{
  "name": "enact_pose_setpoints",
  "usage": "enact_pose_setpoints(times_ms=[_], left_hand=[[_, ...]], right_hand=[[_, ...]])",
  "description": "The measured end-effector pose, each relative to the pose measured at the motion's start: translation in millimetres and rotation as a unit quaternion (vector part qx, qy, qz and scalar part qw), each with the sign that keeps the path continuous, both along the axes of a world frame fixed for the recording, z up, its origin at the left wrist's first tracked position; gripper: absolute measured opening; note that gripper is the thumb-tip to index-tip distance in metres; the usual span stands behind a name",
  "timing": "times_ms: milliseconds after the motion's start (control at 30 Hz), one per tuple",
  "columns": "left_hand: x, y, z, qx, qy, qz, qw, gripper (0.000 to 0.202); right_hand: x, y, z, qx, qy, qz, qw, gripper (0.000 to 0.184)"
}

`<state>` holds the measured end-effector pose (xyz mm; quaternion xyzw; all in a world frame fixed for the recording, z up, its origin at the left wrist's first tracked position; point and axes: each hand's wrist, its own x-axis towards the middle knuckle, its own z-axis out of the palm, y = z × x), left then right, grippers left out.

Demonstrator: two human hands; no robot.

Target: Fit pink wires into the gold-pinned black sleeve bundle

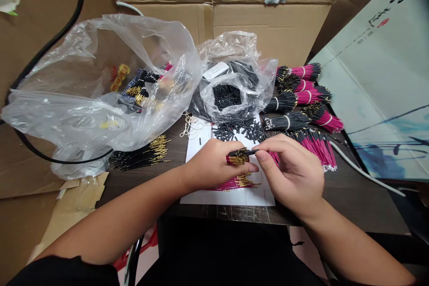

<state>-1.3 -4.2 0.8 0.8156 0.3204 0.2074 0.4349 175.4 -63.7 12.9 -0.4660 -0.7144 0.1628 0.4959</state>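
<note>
Close work above white paper

From where I stand, the left hand grips a bundle of gold-tipped wires over that sheet; the right hand pinches a slim black tube at the tips.

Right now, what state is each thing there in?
Left grip: closed around wires
Right grip: pinching a black piece
Large clear bag: crumpled
Smaller bag: open, holding black pieces
Spilled pieces: loose, scattered
Rear-right bundles: banded
Pale bands: loose, heaped
White paper: flat, partly covered
</note>
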Motion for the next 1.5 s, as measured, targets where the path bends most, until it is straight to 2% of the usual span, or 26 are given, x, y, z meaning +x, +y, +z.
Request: enact_pose_setpoints(times_ms=[167, 767, 1167, 1500], left_hand=[[-0.2, 0.3, 1.0, -0.024, -0.006, -0.007, 1.0, 0.032], [-0.2, 0.8, 1.2, -0.016, 0.007, -0.018, 1.0, 0.035], [-0.1, 1.6, 1.1, -0.018, 0.01, -0.015, 1.0, 0.036], [0.5, 1.0, 3.4, -0.047, 0.003, -0.013, 0.999, 0.035]], right_hand=[[0.7, 0.3, 0.0, -0.013, 0.014, -0.003, 1.0, 0.019], [3.7, 0.2, -0.5, -0.063, 0.027, 0.003, 0.998, 0.015], [4.7, 0.4, 0.8, -0.055, 0.011, 0.008, 0.998, 0.016], [5.6, 0.6, -1.0, 0.019, -0.057, 0.013, 0.998, 0.024]])
